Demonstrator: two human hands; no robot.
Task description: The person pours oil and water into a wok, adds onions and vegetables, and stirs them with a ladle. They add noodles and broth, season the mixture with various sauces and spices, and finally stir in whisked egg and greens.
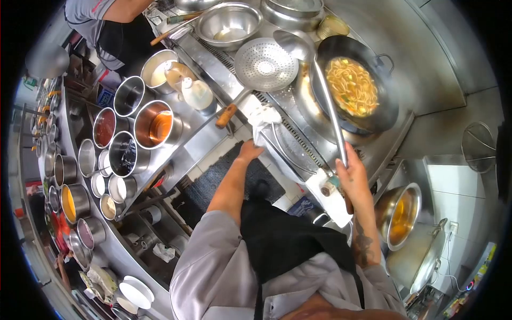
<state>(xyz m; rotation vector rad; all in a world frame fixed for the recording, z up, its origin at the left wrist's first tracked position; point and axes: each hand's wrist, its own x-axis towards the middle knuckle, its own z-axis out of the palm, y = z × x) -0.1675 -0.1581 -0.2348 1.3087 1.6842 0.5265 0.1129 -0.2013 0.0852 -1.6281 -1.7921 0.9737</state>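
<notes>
A: What did the right hand [352, 173] have?

B: It was closed around the long handle of a steel ladle [319, 80]. The ladle's bowl lay at the far end, over the left rim of the black wok [386, 109], just beside the noodles [352, 85] in broth.

A: And the left hand [250, 151]?

B: It gripped a white cloth [264, 120] at the near edge of the stove [298, 138], left of the ladle handle.

A: What lay close by?

B: A perforated skimmer [265, 66] with a wooden handle rested on the stove just beyond the cloth. Left of it stood a rack of steel seasoning pots [136, 125], some holding red and orange sauces. A steel bowl [229, 24] sat at the far side, and another person in a grey shirt [88, 18] stood at far left. On the near right sat a pot of orange liquid [400, 213].
</notes>
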